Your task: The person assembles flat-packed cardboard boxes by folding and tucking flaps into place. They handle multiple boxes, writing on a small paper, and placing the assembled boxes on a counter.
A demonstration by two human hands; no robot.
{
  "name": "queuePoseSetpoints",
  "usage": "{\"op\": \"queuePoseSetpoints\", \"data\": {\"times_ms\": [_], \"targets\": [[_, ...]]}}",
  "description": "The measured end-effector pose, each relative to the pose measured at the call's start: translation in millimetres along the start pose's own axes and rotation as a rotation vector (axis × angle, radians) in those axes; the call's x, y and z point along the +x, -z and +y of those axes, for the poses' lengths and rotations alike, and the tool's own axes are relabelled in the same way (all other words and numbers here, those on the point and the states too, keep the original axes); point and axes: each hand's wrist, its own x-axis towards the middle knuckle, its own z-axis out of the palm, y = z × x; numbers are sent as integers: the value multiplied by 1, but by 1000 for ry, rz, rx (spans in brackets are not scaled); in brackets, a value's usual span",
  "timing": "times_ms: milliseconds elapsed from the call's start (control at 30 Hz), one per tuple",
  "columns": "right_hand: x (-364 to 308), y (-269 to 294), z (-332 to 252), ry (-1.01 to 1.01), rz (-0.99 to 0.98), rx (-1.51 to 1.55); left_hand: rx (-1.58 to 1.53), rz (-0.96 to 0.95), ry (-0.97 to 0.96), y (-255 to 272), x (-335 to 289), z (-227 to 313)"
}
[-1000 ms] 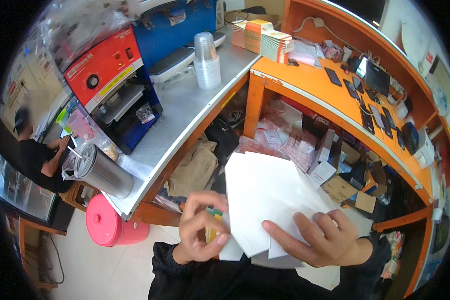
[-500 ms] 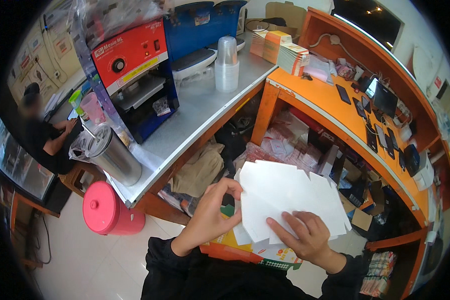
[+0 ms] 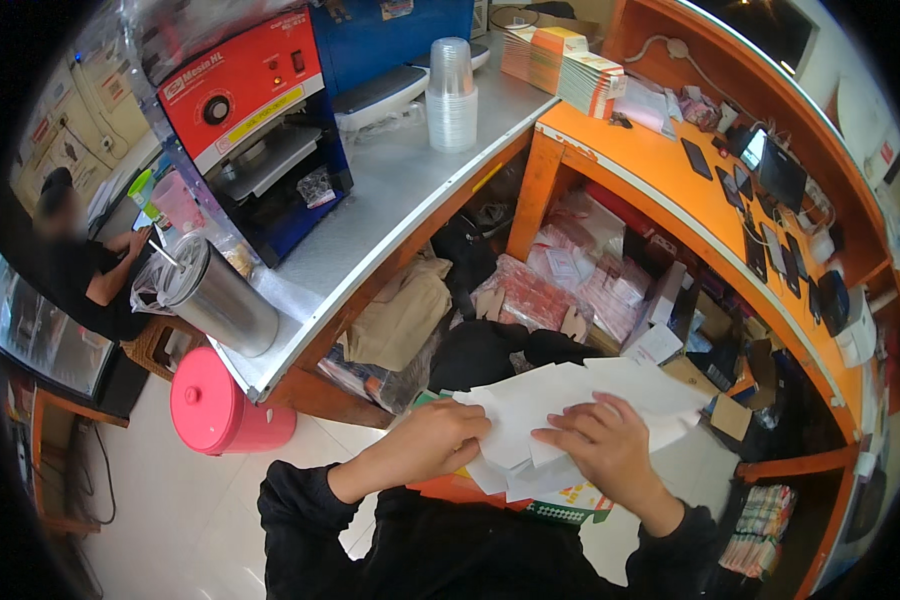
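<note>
From the head view, a person bends over a fanned sheaf of white paper sheets [image 3: 580,410] held low, near the body, the left hand [image 3: 440,445] pinching its near-left edge and the right hand [image 3: 610,450] pressing flat on top, seemingly to keep the loose pages together. On the steel tabletop [image 3: 390,220], far left, stacked clear plastic cups [image 3: 451,95] stand nested and empty; a steel tumbler [image 3: 215,295] sits bagged in plastic.
</note>
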Motion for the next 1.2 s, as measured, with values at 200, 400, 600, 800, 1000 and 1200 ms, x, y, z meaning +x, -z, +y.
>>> {"op": "queuePoseSetpoints", "data": {"times_ms": [200, 400, 600, 800, 1000, 1200], "targets": [[32, 14, 12, 73, 192, -53, -324, -9, 20, 5, 4, -8], [50, 22, 20, 175, 148, 59, -411, 52, 72, 3, 7, -20], [38, 32, 21, 142, 64, 68, -424, 121, 117, 1, 7, -27], [24, 42, 29, 130, 31, 6, -347, 174, 164, 4, 6, -23], [16, 50, 45, -103, 57, 139, -373, 177, 126, 5, 5, -17], [-35, 132, 77, -740, 927, 392, -957, 250, 228, 3, -21, -32]]}}
